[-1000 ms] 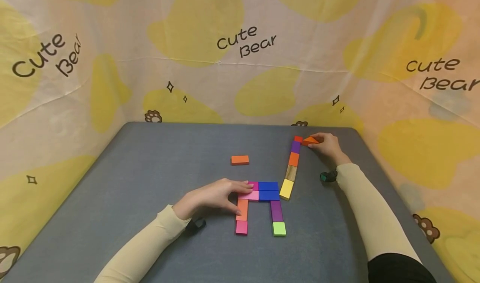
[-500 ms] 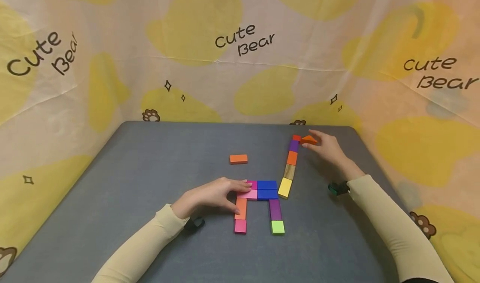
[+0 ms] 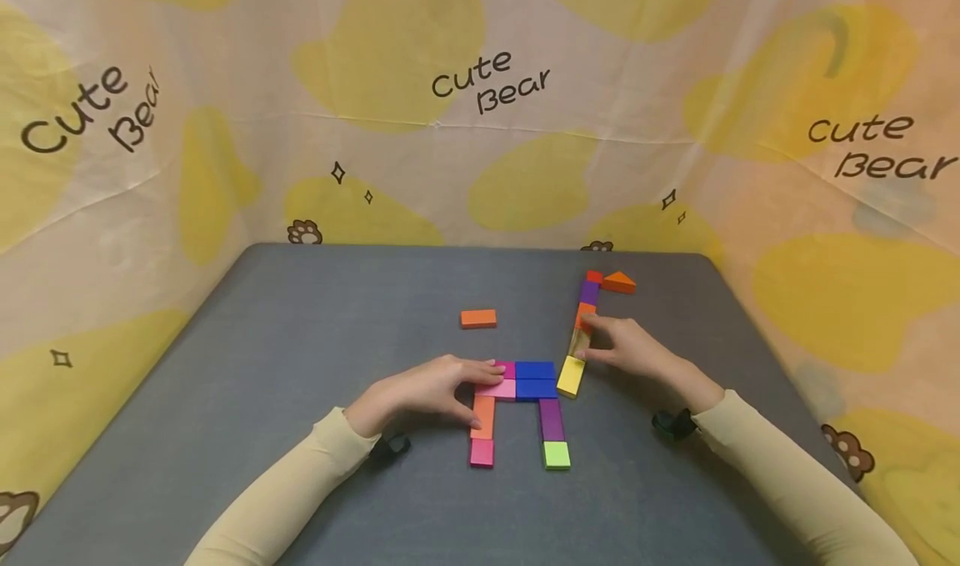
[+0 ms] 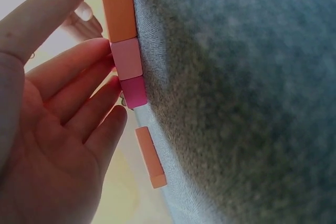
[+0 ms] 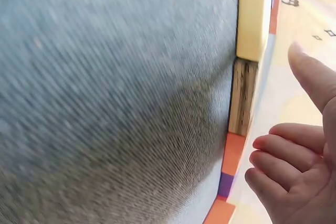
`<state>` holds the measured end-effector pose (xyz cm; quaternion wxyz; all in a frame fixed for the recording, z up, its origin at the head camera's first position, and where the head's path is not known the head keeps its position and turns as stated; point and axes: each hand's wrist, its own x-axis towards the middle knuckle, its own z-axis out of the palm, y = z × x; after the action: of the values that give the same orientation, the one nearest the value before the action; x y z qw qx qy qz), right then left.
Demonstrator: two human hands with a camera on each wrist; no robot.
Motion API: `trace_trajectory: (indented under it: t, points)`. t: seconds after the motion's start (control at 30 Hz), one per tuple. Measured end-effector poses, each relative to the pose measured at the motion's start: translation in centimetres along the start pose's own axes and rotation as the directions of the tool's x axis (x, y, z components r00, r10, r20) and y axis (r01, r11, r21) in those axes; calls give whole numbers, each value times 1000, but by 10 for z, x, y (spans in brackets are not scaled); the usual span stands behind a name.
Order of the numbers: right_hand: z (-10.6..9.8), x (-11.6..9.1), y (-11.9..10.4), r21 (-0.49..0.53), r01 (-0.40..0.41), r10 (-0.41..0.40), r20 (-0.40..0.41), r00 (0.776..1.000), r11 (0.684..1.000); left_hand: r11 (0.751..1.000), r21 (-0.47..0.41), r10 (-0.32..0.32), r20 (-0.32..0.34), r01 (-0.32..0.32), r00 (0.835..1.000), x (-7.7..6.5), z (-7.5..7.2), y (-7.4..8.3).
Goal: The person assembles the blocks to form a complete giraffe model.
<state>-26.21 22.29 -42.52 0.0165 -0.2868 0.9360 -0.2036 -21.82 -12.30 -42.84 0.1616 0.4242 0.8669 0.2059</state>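
Observation:
My left hand (image 3: 431, 389) rests its fingers on the magenta and light pink blocks (image 3: 497, 393). Its thumb lies at the orange block (image 3: 483, 418) below them. In the left wrist view the fingers are extended along the pink block (image 4: 127, 59). My right hand (image 3: 637, 353) is over a slanting column, near its orange block (image 3: 586, 310) and wood-grain block (image 3: 577, 345). In the right wrist view those fingers are loosely bent and the thumb (image 5: 310, 74) stands apart, with nothing held. Beyond lie a red block (image 3: 594, 276), a purple block (image 3: 589, 292) and an orange triangular block (image 3: 619, 283).
Two blue blocks (image 3: 535, 380) adjoin the pink ones. A purple block (image 3: 551, 420) and green block (image 3: 557, 455) run down from them; a magenta block (image 3: 482, 453) ends the left leg. The yellow block (image 3: 571, 377) ends the column. A separate orange block (image 3: 478, 319) lies behind.
My right hand has released the orange triangular block beside the red one and come back toward me, down the column. My left hand has stayed in place.

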Motion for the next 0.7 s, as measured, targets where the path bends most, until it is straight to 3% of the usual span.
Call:
trace_trajectory:
  t: [0.3, 0.7]
  points:
    - [9, -6, -6, -23, 54, -54, -7, 999, 998, 1000, 5, -1, 0, 1, 1000, 0, 0, 0]
    - [7, -6, -8, -30, 56, -56, -22, 998, 998, 1000, -2, 12, -43, -12, 999, 1, -1, 3]
